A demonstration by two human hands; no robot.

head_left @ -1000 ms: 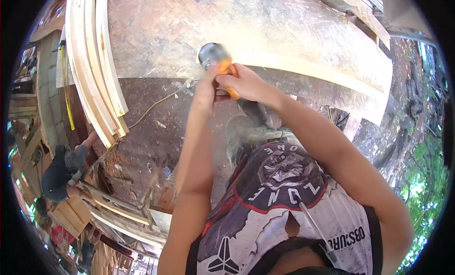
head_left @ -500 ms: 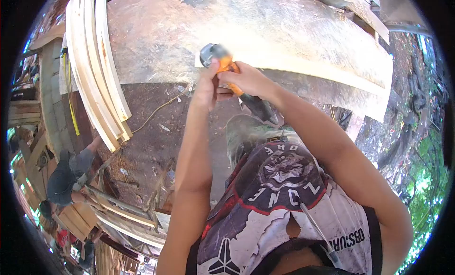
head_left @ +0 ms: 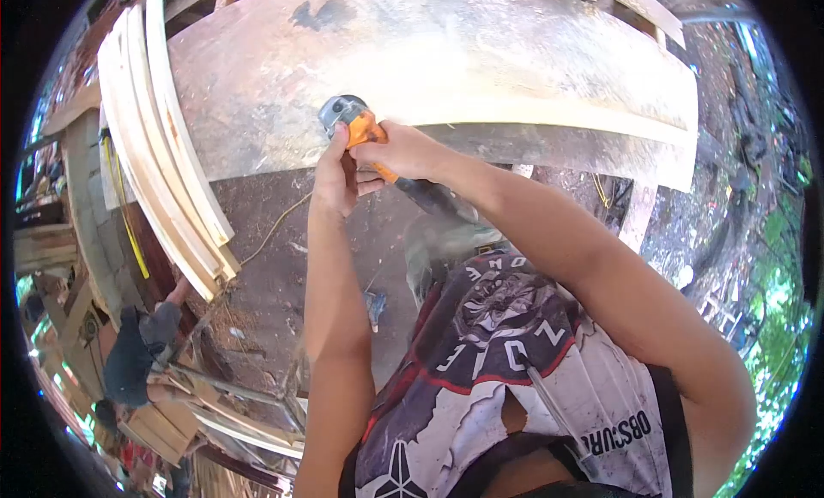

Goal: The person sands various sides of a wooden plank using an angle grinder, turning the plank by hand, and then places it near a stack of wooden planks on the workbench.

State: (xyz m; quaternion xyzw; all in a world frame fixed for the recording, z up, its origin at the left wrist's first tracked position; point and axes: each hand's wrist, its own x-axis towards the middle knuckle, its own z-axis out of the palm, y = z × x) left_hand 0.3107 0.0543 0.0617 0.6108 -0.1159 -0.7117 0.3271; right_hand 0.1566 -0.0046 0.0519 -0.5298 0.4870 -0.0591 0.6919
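Note:
An orange and black angle grinder (head_left: 364, 129) with a grey head is held in both hands over the near edge of the plywood worktop (head_left: 257, 112). My left hand (head_left: 336, 176) grips it close to the head, thumb up against the side. My right hand (head_left: 402, 150) wraps around the orange body from the right. The dark rear end of the tool slants down toward my waist. Whether the disc is turning, or touches the wood, I cannot tell. A long pale wood strip (head_left: 592, 139) lies along the worktop's near edge, right of the tool.
Several long pale boards (head_left: 163, 146) lie across the worktop's left end and jut past its edge. A yellow tape measure blade (head_left: 133, 232) hangs beside them. Another person (head_left: 137, 352) is bent over at lower left. A thin cord (head_left: 279, 228) crosses the dirt floor.
My hands and the grinder have moved left along the worktop's near edge, beyond the end of the pale strip. Both hands keep their grip. The camera view has shifted slightly.

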